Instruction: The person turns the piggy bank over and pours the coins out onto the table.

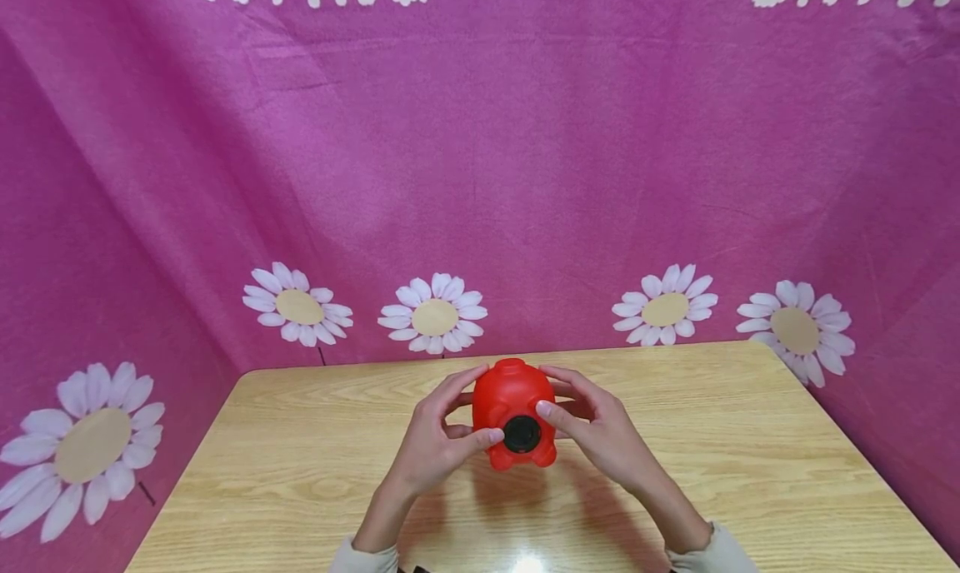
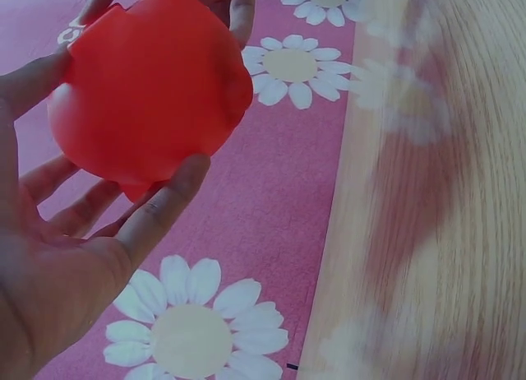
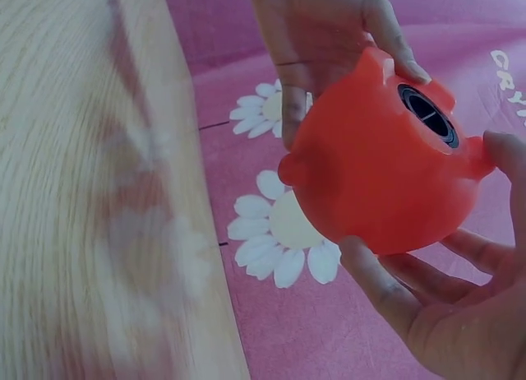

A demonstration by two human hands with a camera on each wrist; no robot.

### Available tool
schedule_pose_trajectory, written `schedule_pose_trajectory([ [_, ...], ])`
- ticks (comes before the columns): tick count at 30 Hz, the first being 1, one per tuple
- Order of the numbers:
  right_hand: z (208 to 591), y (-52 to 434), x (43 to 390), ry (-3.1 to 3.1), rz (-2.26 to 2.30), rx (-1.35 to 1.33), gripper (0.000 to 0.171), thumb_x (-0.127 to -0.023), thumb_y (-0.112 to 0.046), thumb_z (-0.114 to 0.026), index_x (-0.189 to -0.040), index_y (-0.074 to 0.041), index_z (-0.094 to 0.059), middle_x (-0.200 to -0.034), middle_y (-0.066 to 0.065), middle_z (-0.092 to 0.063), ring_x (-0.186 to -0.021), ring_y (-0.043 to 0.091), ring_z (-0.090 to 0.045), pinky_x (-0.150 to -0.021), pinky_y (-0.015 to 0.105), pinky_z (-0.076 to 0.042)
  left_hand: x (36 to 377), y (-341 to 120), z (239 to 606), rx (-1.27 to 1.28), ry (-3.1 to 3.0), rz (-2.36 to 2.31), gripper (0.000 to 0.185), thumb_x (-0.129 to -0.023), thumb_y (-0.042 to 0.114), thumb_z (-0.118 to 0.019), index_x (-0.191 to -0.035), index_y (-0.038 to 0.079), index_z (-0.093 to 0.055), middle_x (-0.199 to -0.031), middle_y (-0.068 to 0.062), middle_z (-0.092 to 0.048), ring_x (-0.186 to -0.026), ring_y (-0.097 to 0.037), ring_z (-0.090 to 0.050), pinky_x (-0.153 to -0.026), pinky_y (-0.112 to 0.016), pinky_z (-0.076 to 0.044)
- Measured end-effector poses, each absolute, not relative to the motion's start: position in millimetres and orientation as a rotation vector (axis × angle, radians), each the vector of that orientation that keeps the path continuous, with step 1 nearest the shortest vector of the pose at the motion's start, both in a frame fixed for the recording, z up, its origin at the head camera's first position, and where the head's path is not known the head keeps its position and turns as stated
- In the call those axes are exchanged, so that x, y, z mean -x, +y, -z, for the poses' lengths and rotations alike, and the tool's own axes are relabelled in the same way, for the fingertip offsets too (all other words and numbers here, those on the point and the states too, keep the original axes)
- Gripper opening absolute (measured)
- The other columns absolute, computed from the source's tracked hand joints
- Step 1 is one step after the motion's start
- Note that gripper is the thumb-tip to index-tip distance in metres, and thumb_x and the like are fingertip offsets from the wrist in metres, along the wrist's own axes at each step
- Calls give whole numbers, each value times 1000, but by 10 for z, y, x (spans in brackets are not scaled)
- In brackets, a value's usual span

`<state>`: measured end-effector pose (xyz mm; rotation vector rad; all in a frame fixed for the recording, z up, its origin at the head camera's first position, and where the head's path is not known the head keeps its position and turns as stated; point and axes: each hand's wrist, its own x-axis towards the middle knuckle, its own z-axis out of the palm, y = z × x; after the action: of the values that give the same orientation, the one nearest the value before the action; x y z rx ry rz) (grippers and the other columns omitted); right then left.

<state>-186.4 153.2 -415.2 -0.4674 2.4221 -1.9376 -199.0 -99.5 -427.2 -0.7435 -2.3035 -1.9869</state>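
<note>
red rounded object (image 1: 508, 387), black plug (image 1: 521, 434); left hand (image 1: 437, 437), right hand (image 1: 606, 433) clamped on opposite sides; likely light, slick; grip there.

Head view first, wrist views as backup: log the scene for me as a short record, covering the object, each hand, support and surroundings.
Object: red rounded body with short stubs
Fitting: black disc set in the body, facing the wearer
Left hand: left hand grips the body's left side, thumb tip close by the disc
Right hand: right hand grips the body's right side
Support: held by both hands, raised above the wood-grain table
Backdrop: pink cloth with white-petalled flowers
</note>
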Motion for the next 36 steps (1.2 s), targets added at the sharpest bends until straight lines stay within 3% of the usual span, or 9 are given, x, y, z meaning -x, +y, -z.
schedule_pose_trajectory([
  [8, 4162, 1588, 1887, 2470, 1829, 556, 57, -102, -25, -74, -156, -20, -55, -150, 22, -62, -120, 34, -73, -86, 30, -66, 1978, -1003, 4275, 721, -2261, 2068, 72, -91, 9, -84, -156, 17, -55, -149, -12, -60, -127, -40, -66, -80, -39, -69],
  [16, 4132, 1595, 1881, 2479, 1835, 614, 60, -100, -23, -77, -155, -22, -56, -153, 14, -61, -127, 37, -70, -92, 27, -63, 1969, -1019, 4257, 660, -2277, 1993, 66, -97, 17, -77, -158, 11, -53, -147, -16, -63, -118, -36, -68, -77, -35, -69],
  [26, 4144, 1573, 1876, 2373, 1879, 616, 59, -105, -20, -70, -160, -18, -50, -153, 22, -56, -122, 39, -71, -87, 32, -67, 1933, -964, 4229, 460, -2295, 1979, 61, -95, 26, -79, -153, 16, -60, -138, -13, -67, -106, -27, -72, -74, -31, -68],
  [36, 4149, 1575, 1866, 2362, 1875, 627, 66, -101, -18, -75, -161, -19, -47, -156, 21, -53, -125, 39, -68, -87, 30, -66, 1919, -928, 4201, 451, -2289, 1906, 60, -94, 26, -81, -151, 19, -63, -139, -8, -72, -110, -31, -73, -72, -31, -68],
])
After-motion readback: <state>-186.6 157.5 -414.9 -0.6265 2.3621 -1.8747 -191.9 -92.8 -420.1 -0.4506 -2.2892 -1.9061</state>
